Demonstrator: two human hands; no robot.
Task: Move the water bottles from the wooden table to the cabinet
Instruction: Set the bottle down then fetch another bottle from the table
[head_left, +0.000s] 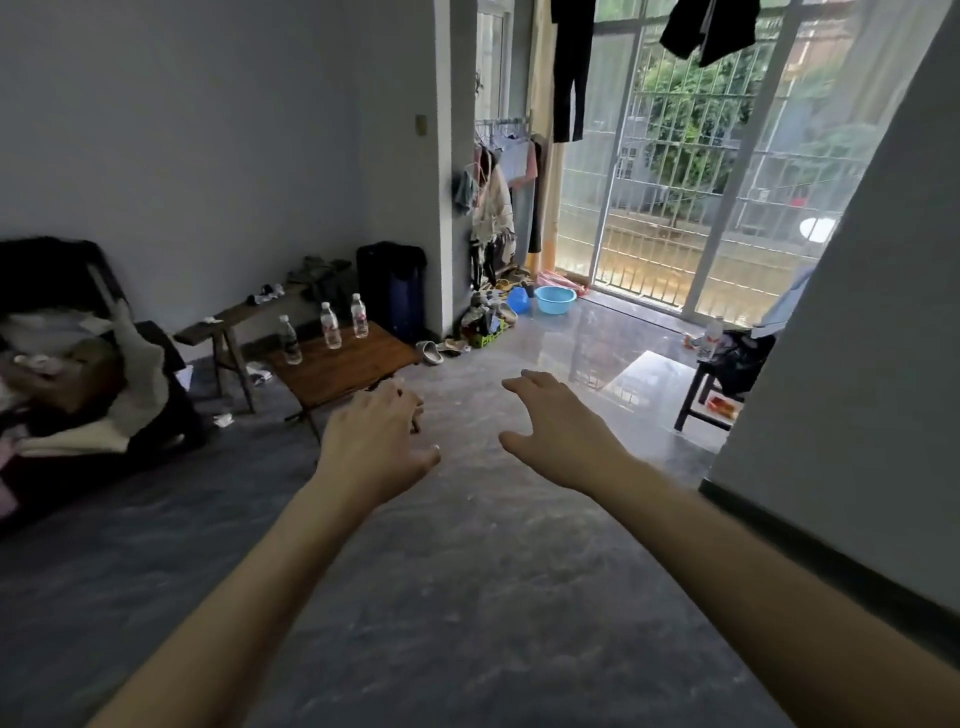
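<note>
While both grips (379, 441) (556, 436) spread wide, empty, bare floor (467, 571) before wooden table (337, 369).

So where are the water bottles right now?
Three water bottles stand upright in a row along the far edge of the low wooden table, left of centre in the head view, just in front of a bench against the wall.

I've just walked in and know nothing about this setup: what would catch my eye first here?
Two bare arms stretch into the room, the left hand and right hand open and empty over the grey floor. Beyond the left hand, three bottles stand upright on a low wooden table. At the far right, a bright barred window has dark clothes hanging before it.
</note>
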